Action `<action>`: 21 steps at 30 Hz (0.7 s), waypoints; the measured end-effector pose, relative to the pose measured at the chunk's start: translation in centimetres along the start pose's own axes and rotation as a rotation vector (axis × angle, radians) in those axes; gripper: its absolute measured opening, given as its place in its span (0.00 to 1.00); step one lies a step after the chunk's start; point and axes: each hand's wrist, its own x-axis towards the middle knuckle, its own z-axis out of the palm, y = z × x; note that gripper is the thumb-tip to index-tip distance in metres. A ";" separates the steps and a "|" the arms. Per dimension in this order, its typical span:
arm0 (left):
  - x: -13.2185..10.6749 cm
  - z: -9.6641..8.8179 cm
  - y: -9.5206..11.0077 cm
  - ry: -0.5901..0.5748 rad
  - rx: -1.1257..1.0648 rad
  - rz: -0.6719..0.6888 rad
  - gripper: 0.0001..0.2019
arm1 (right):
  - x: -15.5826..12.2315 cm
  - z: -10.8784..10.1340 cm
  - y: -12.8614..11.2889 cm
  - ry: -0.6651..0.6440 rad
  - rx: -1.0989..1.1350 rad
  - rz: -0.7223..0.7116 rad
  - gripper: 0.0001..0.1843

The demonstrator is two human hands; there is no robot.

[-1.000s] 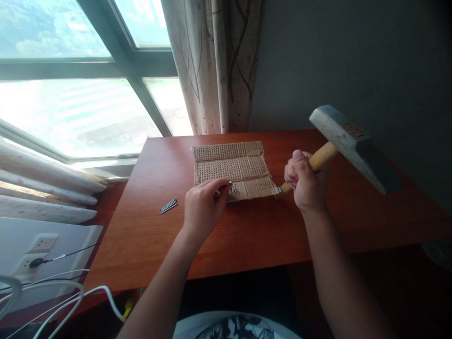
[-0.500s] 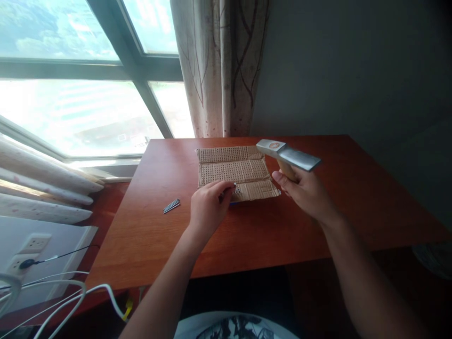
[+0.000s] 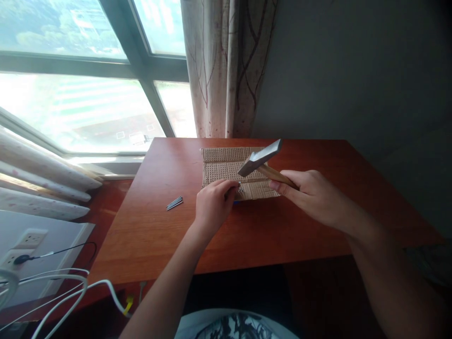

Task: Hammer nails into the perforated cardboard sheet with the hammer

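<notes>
My right hand (image 3: 310, 193) is wrapped round the wooden handle of a hammer (image 3: 261, 157). The metal head hangs tilted above the cardboard, its near end just over my left fingertips and apart from them. My left hand (image 3: 217, 202) pinches a nail (image 3: 239, 183) at the front part of the cardboard (image 3: 259, 190); only its bright top shows past the fingers. Rows of small holes cover most of the cardboard, and a few dark specks lie beside the pinch. A small bundle of nails (image 3: 174, 203) rests on the table to the left of my left hand.
The reddish-brown wooden table (image 3: 261, 235) lies under everything. Something blue (image 3: 238, 202) peeks out beneath the cardboard's front edge. A curtain (image 3: 226, 70) and a window stand behind, with a grey wall at right. White cables (image 3: 84, 287) and a socket are at lower left.
My right hand has swung the hammer left and down, so its head now hangs over the cardboard near my left fingers. My left hand keeps its pinch. The view has shifted slightly.
</notes>
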 end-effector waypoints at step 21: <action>0.4 -0.1 -0.1 -0.059 0.036 -0.008 0.06 | 1.0 1.3 0.1 -0.091 0.027 0.065 0.23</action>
